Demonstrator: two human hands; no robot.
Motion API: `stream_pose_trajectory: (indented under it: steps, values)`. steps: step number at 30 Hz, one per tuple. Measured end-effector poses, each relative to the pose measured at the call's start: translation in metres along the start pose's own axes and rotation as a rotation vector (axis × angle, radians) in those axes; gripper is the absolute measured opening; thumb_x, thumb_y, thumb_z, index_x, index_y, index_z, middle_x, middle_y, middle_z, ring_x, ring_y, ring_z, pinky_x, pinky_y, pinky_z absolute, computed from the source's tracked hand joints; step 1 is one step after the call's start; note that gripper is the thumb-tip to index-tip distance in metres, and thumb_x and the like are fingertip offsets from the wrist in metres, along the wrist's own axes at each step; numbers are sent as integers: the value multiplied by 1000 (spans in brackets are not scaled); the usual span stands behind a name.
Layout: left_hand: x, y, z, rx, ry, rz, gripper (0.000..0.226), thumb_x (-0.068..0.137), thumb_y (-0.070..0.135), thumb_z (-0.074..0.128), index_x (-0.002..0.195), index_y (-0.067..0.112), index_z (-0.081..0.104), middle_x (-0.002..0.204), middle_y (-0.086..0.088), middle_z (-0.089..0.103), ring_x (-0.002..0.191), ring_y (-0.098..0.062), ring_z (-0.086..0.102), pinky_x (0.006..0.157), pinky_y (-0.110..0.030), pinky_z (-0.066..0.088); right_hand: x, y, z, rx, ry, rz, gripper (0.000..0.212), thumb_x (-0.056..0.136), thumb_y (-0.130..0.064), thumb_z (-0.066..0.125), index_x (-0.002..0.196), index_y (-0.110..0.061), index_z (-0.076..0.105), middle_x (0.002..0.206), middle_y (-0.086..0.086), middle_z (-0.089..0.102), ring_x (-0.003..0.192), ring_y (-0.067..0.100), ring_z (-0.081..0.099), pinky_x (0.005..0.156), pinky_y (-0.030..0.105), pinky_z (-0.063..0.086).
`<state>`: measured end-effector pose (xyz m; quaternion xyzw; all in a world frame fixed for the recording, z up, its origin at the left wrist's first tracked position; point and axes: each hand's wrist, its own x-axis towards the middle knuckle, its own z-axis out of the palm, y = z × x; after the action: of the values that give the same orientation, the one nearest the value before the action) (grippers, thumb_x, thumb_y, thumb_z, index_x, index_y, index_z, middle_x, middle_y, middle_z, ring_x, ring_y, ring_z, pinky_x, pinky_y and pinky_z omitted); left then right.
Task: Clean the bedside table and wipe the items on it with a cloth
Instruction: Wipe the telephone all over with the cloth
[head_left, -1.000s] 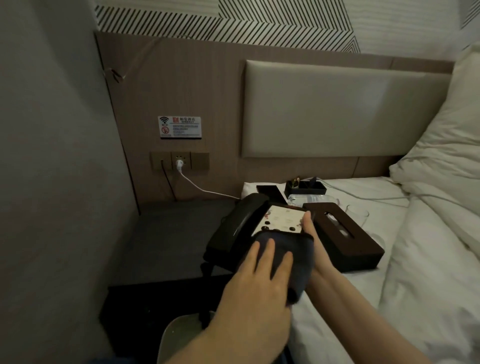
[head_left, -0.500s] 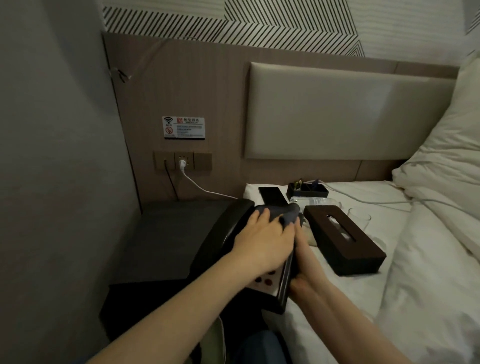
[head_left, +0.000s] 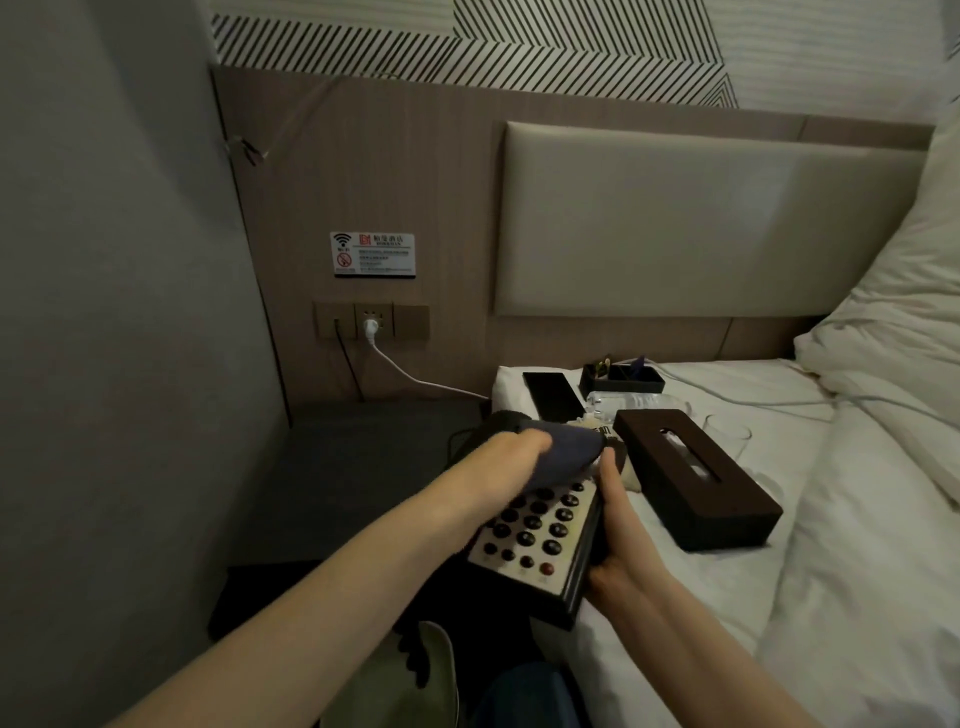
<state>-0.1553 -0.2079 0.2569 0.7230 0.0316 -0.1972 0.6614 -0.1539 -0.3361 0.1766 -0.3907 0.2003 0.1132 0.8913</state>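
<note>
Left hand (head_left: 506, 460) stretched forward over the far end of the phone (head_left: 540, 540), pressing a dark blue cloth (head_left: 563, 449) down onto it; fingers blurred, seemingly curled over the cloth and bunching it. Right hand (head_left: 615, 540) clamped along the phone's right edge, thumb up the side, fingers wrapped under and out of sight, holding the phone tilted above the bed edge. Pale keypad with dark round buttons bare just below the left hand, red button nearest the wrist side. Handset end dark and rounded, peeking out just left of the left hand.

Table (head_left: 363, 462) grey, well to the left of the left hand, low against the wall. Just right of the right hand, tissue box (head_left: 696, 478), dark brown, lying on the white bed (head_left: 779, 545). Beyond that box, a clear glass (head_left: 727, 434), faint. Ahead of the left hand, a black mobile (head_left: 553, 395) flat on the sheet, a plastic bottle (head_left: 634, 402) on its side, and a small black tray (head_left: 621, 379) behind them. Far ahead on the wood panel, outlet (head_left: 371, 322) with a white plug and cable (head_left: 415, 376) trailing toward the bed, and a Wi-Fi sign (head_left: 373, 254) above. Pillow (head_left: 893, 332) far right.
</note>
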Motion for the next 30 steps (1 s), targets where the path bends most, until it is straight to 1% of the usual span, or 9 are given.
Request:
stream_pose_trajectory:
  steps: [5, 8, 10, 13, 14, 16, 18, 25, 30]
  values:
    - [-6, 12, -56, -449, -3, 61, 32, 97, 31, 41, 88, 11, 66, 76, -7, 74, 62, -19, 71, 53, -24, 56, -1, -12, -13, 3, 33, -61, 65, 70, -64, 66, 110, -12, 68, 100, 21, 73, 86, 42, 70, 76, 54, 53]
    - [-10, 20, -77, -522, 166, 228, 31, 97, 39, 46, 110, 18, 65, 99, -5, 75, 87, -21, 72, 78, -35, 57, -2, -18, -16, -13, 9, -24, 70, 61, -62, 69, 112, -14, 67, 105, 23, 71, 90, 47, 68, 78, 59, 52]
    - [-5, 19, -73, -324, 250, 282, 37, 96, 45, 48, 120, 21, 62, 114, -2, 69, 105, -20, 65, 98, -37, 45, -2, -21, -14, -3, -16, -11, 66, 64, -62, 68, 110, -14, 67, 103, 23, 71, 89, 48, 68, 79, 61, 51]
    - [2, 5, -50, 251, 277, 435, 35, 98, 45, 42, 103, 19, 66, 107, -1, 67, 107, -18, 60, 88, -21, 36, -3, -17, -6, -2, -69, -17, 58, 76, -62, 62, 99, -11, 73, 100, 24, 72, 87, 45, 70, 79, 59, 51]
    - [7, -1, -43, 453, 246, 462, 31, 99, 43, 43, 111, 24, 64, 120, -4, 62, 118, -20, 55, 90, -21, 37, -3, -15, -3, -9, -84, -28, 57, 79, -62, 59, 91, -10, 77, 100, 24, 72, 85, 43, 70, 78, 57, 51]
    - [19, -12, -36, 908, 187, 454, 37, 97, 40, 45, 134, 43, 47, 155, -5, 28, 140, -24, 30, 111, -34, 31, -2, -12, 1, -8, -104, -48, 58, 84, -61, 55, 70, -11, 80, 94, 22, 73, 79, 40, 72, 72, 52, 51]
    - [24, -17, -38, 1140, 187, 452, 46, 95, 35, 45, 138, 52, 38, 162, 2, 3, 146, -26, 13, 115, -44, 25, -4, -11, 3, -12, -114, -53, 58, 85, -60, 54, 63, -12, 79, 88, 21, 74, 74, 38, 72, 67, 49, 50]
    - [2, -58, -51, 990, 193, 607, 50, 94, 31, 49, 137, 54, 37, 159, 18, -8, 146, -10, 10, 112, -31, 24, -5, -14, 1, -15, -84, -84, 59, 79, -64, 58, 105, -12, 68, 99, 23, 72, 83, 42, 71, 73, 54, 51]
    - [-11, -72, -52, 1055, 332, 607, 65, 87, 28, 56, 139, 56, 27, 156, 15, 3, 138, -13, 22, 103, -29, 36, -3, -12, 2, -20, -77, -91, 55, 81, -63, 58, 80, -12, 77, 90, 22, 74, 75, 40, 72, 69, 52, 50]
